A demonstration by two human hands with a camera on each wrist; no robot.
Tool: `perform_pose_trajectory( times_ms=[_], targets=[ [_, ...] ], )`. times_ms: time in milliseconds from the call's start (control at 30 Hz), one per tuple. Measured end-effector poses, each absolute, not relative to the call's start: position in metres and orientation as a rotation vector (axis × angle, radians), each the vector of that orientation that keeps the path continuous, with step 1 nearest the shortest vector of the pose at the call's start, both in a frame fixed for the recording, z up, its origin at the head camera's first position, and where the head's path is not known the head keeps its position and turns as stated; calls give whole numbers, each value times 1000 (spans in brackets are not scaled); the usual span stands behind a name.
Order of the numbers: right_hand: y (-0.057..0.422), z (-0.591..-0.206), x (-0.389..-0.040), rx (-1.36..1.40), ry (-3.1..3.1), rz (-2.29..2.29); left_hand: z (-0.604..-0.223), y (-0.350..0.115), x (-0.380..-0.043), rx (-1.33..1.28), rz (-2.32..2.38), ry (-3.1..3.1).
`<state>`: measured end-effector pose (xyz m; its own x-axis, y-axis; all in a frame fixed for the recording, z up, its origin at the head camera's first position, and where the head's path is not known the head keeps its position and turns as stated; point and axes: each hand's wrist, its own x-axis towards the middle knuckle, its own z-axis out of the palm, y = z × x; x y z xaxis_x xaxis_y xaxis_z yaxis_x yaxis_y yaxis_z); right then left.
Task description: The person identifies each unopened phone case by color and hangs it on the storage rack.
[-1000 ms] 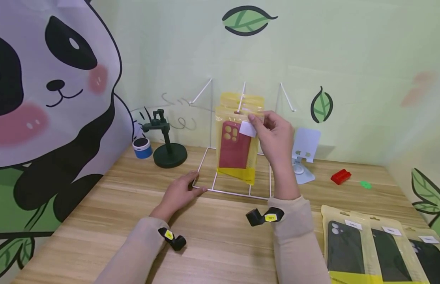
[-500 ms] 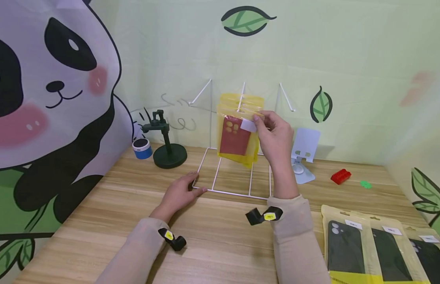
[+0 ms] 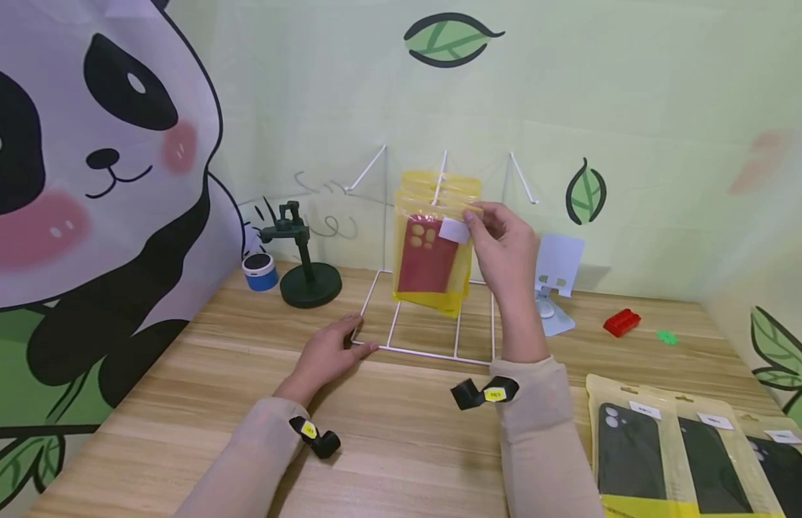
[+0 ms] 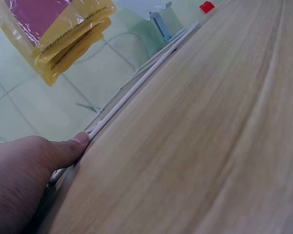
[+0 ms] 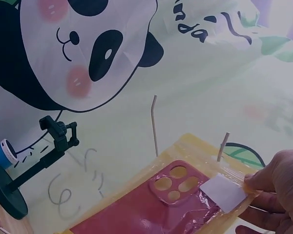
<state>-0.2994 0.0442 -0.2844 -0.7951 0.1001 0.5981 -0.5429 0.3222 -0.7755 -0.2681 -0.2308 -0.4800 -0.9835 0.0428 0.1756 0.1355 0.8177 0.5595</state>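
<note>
In the head view, my right hand (image 3: 507, 248) pinches the top right edge of a yellow-edged clear pouch holding a red phone case (image 3: 428, 255). The pouch has a white label (image 5: 224, 192) by my thumb. Its top lies at the tip of the middle hook (image 3: 439, 180) of a white wire display rack (image 3: 433, 353), with more yellow pouches close behind it. My left hand (image 3: 326, 352) grips the rack's front left base corner, thumb (image 4: 78, 139) along the front wire. The left wrist view shows the pouches' bottom edges (image 4: 78, 39) hanging above the base.
Packaged black phone cases (image 3: 630, 450) lie at the table's front right. A dark green stand (image 3: 310, 283) and a blue-white cylinder (image 3: 260, 272) are left of the rack. A pale blue phone holder (image 3: 558, 266), red block (image 3: 621, 322) and green piece (image 3: 667, 337) are to its right.
The front pouch's lower end swung up toward the rack, then dropped slightly. My right hand stayed at its top edge, and my left hand has not moved.
</note>
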Motion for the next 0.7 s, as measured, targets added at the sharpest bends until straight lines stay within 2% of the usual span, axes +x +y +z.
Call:
perform_pose_trajectory(
  times_ms=[200,467,700],
  targets=[
    [55,-277,-289,459,-2062,1425,-480,-234,-269,-168,-894,-2838],
    [95,-273,-265,586,-2037,1254,-483,-231,-274,-154,-880,-2827],
    [138,-296,-253,941,-1983,955,-487,-231,-275,-184,-879,-2819]
  ],
)
